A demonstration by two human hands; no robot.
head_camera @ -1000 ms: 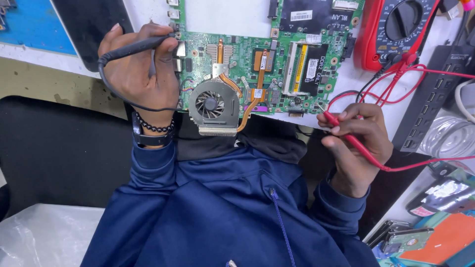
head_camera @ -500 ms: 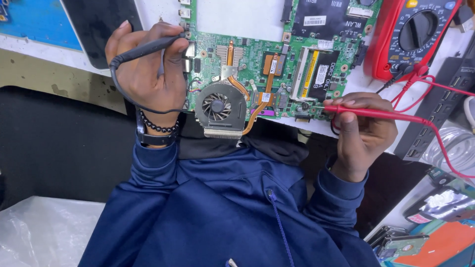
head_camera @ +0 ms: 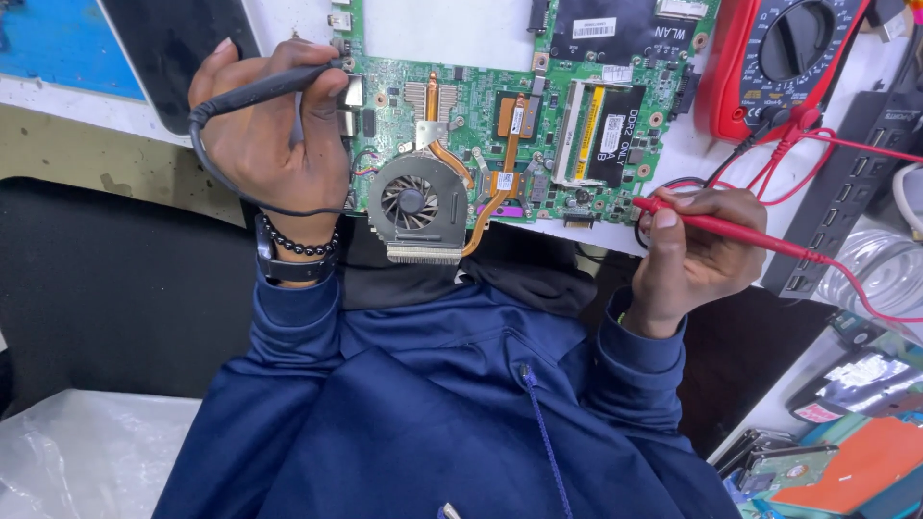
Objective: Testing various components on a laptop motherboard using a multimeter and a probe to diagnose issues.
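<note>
Probing a green laptop circuit board [head_camera: 538, 115] lying at the tabletop's near edge, the left hand [head_camera: 274, 144] closes on a black test probe [head_camera: 264, 88] at the board's left edge, while the right hand [head_camera: 687, 255] pinches a red test probe [head_camera: 731, 231] short of contact, so no reading appears taken yet.

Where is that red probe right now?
In the head view, the red probe is in the right hand, right of the green circuit board, below the red multimeter.

Left hand [head_camera: 274, 144] fisted in closed grip, right hand [head_camera: 697, 255] pinching, blue-sleeved forearms raised
</note>
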